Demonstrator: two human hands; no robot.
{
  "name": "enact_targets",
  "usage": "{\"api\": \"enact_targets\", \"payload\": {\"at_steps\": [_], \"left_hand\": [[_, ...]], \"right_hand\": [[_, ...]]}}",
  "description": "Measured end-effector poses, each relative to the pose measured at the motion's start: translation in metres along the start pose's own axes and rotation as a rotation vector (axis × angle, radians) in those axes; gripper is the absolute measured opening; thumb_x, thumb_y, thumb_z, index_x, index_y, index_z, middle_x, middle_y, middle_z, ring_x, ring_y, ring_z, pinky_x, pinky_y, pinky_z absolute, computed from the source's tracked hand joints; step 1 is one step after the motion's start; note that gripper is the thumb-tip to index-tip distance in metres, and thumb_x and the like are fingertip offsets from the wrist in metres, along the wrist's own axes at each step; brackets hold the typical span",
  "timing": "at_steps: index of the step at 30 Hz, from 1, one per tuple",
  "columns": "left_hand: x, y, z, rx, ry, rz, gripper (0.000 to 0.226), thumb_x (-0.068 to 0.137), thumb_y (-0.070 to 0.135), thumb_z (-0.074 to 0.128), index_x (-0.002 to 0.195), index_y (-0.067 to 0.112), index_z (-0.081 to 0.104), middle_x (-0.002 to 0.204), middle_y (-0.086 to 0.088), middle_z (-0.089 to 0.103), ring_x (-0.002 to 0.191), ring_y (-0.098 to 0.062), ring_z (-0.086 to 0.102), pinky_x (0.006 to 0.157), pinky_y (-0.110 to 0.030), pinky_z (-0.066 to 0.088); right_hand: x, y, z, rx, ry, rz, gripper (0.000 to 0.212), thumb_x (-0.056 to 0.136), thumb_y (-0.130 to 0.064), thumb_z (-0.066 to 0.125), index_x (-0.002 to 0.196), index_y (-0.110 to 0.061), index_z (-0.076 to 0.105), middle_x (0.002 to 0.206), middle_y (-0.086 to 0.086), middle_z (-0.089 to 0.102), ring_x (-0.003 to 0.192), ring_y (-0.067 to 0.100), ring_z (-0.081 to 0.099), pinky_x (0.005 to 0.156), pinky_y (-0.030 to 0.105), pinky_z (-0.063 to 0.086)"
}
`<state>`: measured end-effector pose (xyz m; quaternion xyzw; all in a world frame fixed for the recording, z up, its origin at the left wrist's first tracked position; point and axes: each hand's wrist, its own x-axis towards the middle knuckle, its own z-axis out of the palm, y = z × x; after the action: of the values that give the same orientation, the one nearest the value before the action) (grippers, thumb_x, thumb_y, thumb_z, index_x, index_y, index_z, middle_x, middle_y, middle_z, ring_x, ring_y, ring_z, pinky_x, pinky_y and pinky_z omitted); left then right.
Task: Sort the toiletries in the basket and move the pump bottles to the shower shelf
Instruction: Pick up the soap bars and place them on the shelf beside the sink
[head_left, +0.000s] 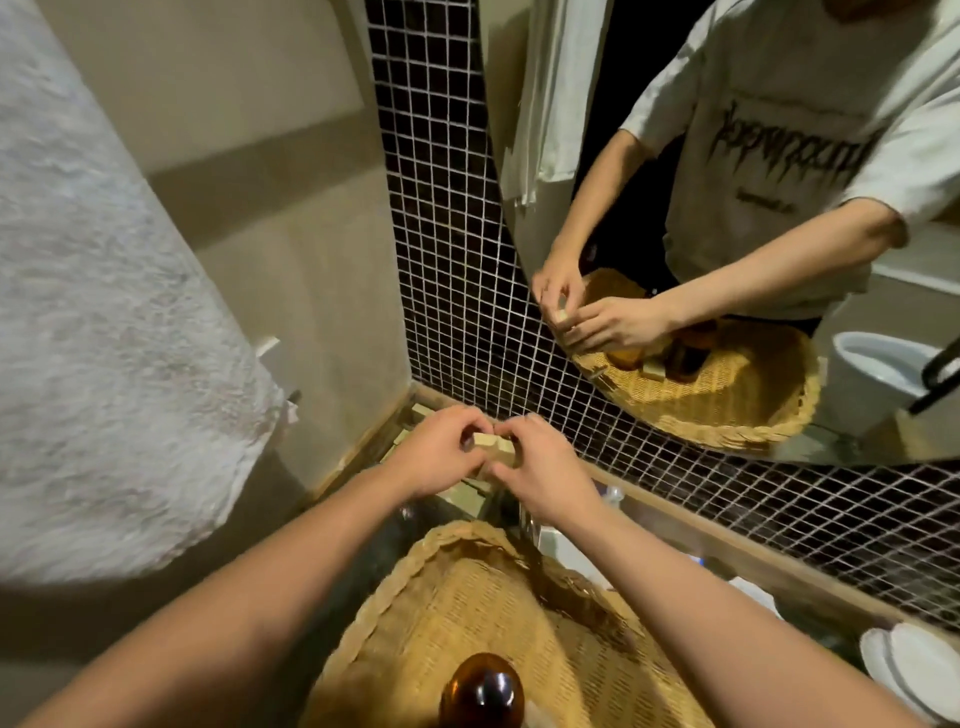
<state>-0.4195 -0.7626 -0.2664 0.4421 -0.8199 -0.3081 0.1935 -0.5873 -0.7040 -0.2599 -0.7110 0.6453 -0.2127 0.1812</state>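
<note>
My left hand (436, 449) and my right hand (540, 470) met above the far corner of the counter (675, 514), both grips closed on the same small pale block (493, 448), which looked like a bar of soap. Fingers and thumbs of each hand were curled round it and pinched it from opposite sides, so little of it showed between them. Both forearms reached forward from the bottom of the view and converged, wrists nearly level, the left hand's knuckles up and the right hand's back turned toward me.

Below my arms the woven basket (467, 597) sat on the counter, its braided rim nearest the wall. 1 amber bottle (483, 691) stood at the near edge of the view, seen from above, its top blurred; I could not tell whether it carried a pump. More pale blocks (467, 491) lay under my hands in the corner, partly hidden. White dishes (906, 670) were stacked at the right. A dark mosaic tile wall (441, 260) ran behind, and the mirror (727, 208) on it showed my hands on the block over the basket. A shaggy white towel (104, 338) hung at the left
</note>
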Motion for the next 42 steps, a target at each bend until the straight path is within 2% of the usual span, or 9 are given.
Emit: {"api": "enact_targets", "payload": {"at_steps": [11, 17, 20, 25, 30, 33, 36, 40, 42], "left_hand": [[0.038, -0.085, -0.022, 0.039, 0.044, -0.015, 0.032, 0.085, -0.001, 0.065, 0.102, 0.027, 0.066, 0.101, 0.014, 0.062, 0.099, -0.007, 0.059, 0.09, -0.023, 0.047], [0.055, -0.118, -0.018, 0.084, 0.071, -0.045, 0.019, 0.089, 0.001, 0.06, 0.105, 0.011, 0.067, 0.107, 0.001, 0.062, 0.098, -0.011, 0.056, 0.088, -0.021, 0.041], [0.064, -0.135, -0.018, 0.067, 0.015, -0.093, 0.017, 0.091, 0.007, 0.063, 0.106, 0.012, 0.068, 0.106, -0.001, 0.066, 0.095, -0.017, 0.061, 0.086, -0.03, 0.048], [0.078, -0.157, -0.012, 0.157, 0.044, -0.12, 0.025, 0.091, 0.0, 0.06, 0.112, 0.009, 0.067, 0.116, -0.008, 0.066, 0.107, -0.024, 0.059, 0.082, -0.013, 0.03], [0.087, -0.162, -0.01, 0.254, -0.024, -0.09, 0.028, 0.093, 0.005, 0.059, 0.119, 0.015, 0.063, 0.128, -0.005, 0.058, 0.117, -0.023, 0.054, 0.102, -0.035, 0.042], [0.087, -0.164, -0.008, 0.454, -0.084, -0.019, 0.04, 0.092, 0.011, 0.061, 0.131, 0.017, 0.059, 0.139, -0.005, 0.052, 0.128, -0.026, 0.046, 0.107, -0.04, 0.036], [0.084, -0.167, -0.003, 0.735, -0.081, 0.027, 0.044, 0.089, 0.019, 0.064, 0.132, 0.02, 0.057, 0.14, -0.003, 0.049, 0.125, -0.026, 0.043, 0.095, -0.037, 0.031], [0.083, -0.167, 0.001, 0.805, -0.018, 0.074, 0.025, 0.085, 0.012, 0.068, 0.11, 0.01, 0.068, 0.119, -0.013, 0.061, 0.104, -0.035, 0.054, 0.079, -0.042, 0.035], [0.085, -0.168, 0.004, 0.844, -0.023, 0.057, 0.023, 0.094, 0.019, 0.059, 0.115, 0.014, 0.064, 0.123, -0.009, 0.058, 0.106, -0.031, 0.053, 0.081, -0.04, 0.032]], "right_hand": [[0.086, -0.026, 0.043, -0.14, -0.096, -0.092, 0.034, 0.089, -0.019, 0.065, 0.122, -0.018, 0.057, 0.108, 0.0, 0.054, 0.095, 0.022, 0.061, 0.083, 0.042, 0.055], [0.115, -0.018, 0.071, -0.208, -0.084, -0.007, 0.032, 0.089, -0.019, 0.066, 0.121, -0.016, 0.061, 0.11, 0.004, 0.056, 0.095, 0.023, 0.063, 0.074, 0.031, 0.048], [0.123, -0.01, 0.074, -0.211, -0.103, 0.054, 0.024, 0.09, -0.018, 0.064, 0.114, -0.015, 0.062, 0.111, 0.005, 0.056, 0.096, 0.025, 0.063, 0.079, 0.037, 0.054], [0.137, 0.005, 0.075, -0.285, -0.183, 0.142, 0.034, 0.091, -0.014, 0.063, 0.125, -0.013, 0.055, 0.122, 0.01, 0.054, 0.114, 0.03, 0.054, 0.094, 0.043, 0.048], [0.151, 0.005, 0.081, -0.307, -0.279, 0.172, 0.042, 0.09, -0.021, 0.067, 0.128, -0.014, 0.053, 0.115, 0.008, 0.053, 0.106, 0.026, 0.054, 0.093, 0.04, 0.049], [0.156, 0.002, 0.091, -0.369, -0.312, 0.15, 0.04, 0.092, -0.02, 0.067, 0.129, -0.016, 0.054, 0.115, 0.008, 0.052, 0.104, 0.026, 0.054, 0.091, 0.042, 0.05], [0.159, 0.001, 0.104, -0.388, -0.334, 0.179, 0.039, 0.092, -0.016, 0.066, 0.129, -0.016, 0.054, 0.114, 0.008, 0.049, 0.102, 0.028, 0.054, 0.091, 0.044, 0.051], [0.162, 0.005, 0.115, -0.332, -0.341, 0.189, 0.029, 0.094, -0.017, 0.06, 0.123, -0.02, 0.056, 0.106, 0.006, 0.053, 0.094, 0.026, 0.055, 0.088, 0.042, 0.049], [0.163, 0.009, 0.118, -0.332, -0.338, 0.209, 0.024, 0.095, -0.017, 0.058, 0.118, -0.021, 0.058, 0.095, 0.002, 0.054, 0.087, 0.022, 0.056, 0.081, 0.038, 0.05]]}}
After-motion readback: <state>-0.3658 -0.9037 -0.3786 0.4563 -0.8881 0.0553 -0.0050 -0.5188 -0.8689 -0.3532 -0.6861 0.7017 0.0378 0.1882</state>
